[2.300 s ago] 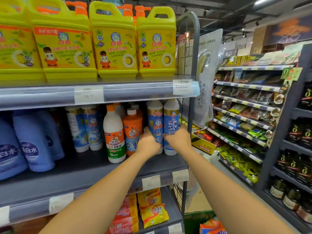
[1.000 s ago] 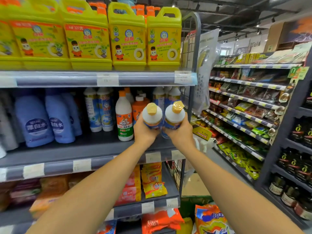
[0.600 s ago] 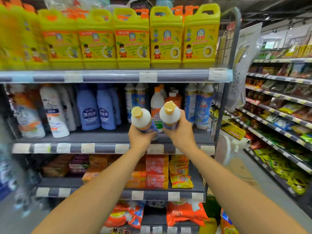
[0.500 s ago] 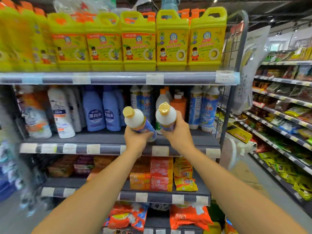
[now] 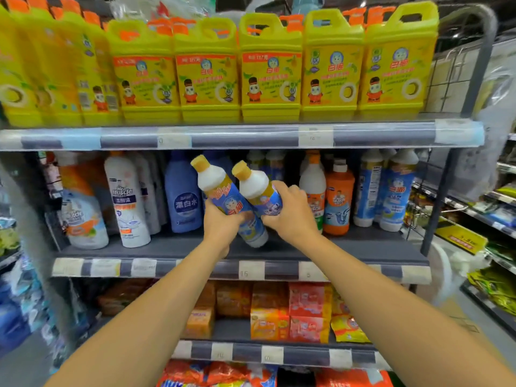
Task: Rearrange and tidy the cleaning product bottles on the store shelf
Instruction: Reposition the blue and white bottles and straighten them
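I hold two white bottles with blue labels and yellow caps in front of the middle shelf [image 5: 363, 247]. My left hand [image 5: 220, 224] grips the left bottle [image 5: 223, 196] low on its body. My right hand [image 5: 290, 213] grips the right bottle [image 5: 257, 188] around its label. Both bottles lean to the upper left, caps pointing away from me, side by side and touching. Behind them a gap shows between a blue bleach bottle [image 5: 183, 199] and a white bottle with an orange cap [image 5: 312, 188].
Two matching blue-label bottles [image 5: 396, 191] stand at the shelf's right end beside an orange bottle [image 5: 337, 199]. White spray and cleaner bottles [image 5: 127, 202] fill the left. Yellow detergent jugs [image 5: 270, 71] line the shelf above. Packets [image 5: 307, 311] lie below. Another aisle rack [image 5: 499, 216] is at the right.
Both hands took the two bottles off the shelf's right end and carried them leftwards to the shelf's middle. The bottles now tilt to the upper left and sit closer to the shelf.
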### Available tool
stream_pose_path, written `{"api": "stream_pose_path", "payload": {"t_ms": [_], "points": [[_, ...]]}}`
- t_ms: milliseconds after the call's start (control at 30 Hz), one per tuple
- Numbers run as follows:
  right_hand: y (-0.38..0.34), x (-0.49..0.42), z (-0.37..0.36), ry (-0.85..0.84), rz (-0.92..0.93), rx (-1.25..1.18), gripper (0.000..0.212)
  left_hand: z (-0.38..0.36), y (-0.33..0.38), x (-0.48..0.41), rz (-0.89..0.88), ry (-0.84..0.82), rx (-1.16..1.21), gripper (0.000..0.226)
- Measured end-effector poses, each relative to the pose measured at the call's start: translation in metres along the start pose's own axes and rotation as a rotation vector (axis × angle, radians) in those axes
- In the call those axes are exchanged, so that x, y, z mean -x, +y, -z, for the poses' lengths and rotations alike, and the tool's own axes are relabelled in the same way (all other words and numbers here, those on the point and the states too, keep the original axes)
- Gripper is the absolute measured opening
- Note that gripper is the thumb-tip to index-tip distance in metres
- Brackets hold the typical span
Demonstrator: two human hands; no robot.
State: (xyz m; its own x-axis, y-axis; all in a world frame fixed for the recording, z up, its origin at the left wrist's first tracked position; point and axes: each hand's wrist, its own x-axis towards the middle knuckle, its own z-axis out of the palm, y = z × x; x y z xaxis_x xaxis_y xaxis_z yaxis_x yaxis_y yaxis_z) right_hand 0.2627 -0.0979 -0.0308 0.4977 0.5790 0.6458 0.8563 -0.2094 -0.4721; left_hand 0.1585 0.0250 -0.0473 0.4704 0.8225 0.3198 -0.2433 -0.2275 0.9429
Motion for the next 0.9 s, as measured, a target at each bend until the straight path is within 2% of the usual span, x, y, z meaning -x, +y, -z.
{"api": "stream_pose_path", "payload": {"t_ms": [200,333,467,567,700,900], "points": [[0.001,-0.035,-0.031,0.022,-0.144,0.122,0.069,0.009,-0.019,-0.035,0.103,-0.078,0.02,0.054],[0.006,-0.053,-0.041,0.046,-0.29,0.027,0.061,0.009,-0.027,-0.053,0.082,-0.13,0.008,0.053],[0.013,-0.063,-0.051,0.144,-0.39,-0.142,0.045,0.005,-0.031,-0.069,0.043,-0.155,-0.031,0.05],[0.022,-0.073,-0.059,0.172,-0.434,-0.156,0.049,0.0,-0.031,-0.077,0.035,-0.157,-0.061,0.049],[0.036,-0.087,-0.067,0.146,-0.487,-0.017,0.058,-0.004,-0.03,-0.085,0.015,-0.183,-0.086,0.048],[0.044,-0.101,-0.083,0.18,-0.512,-0.059,0.063,-0.008,-0.03,-0.091,0.032,-0.168,-0.112,0.053]]}}
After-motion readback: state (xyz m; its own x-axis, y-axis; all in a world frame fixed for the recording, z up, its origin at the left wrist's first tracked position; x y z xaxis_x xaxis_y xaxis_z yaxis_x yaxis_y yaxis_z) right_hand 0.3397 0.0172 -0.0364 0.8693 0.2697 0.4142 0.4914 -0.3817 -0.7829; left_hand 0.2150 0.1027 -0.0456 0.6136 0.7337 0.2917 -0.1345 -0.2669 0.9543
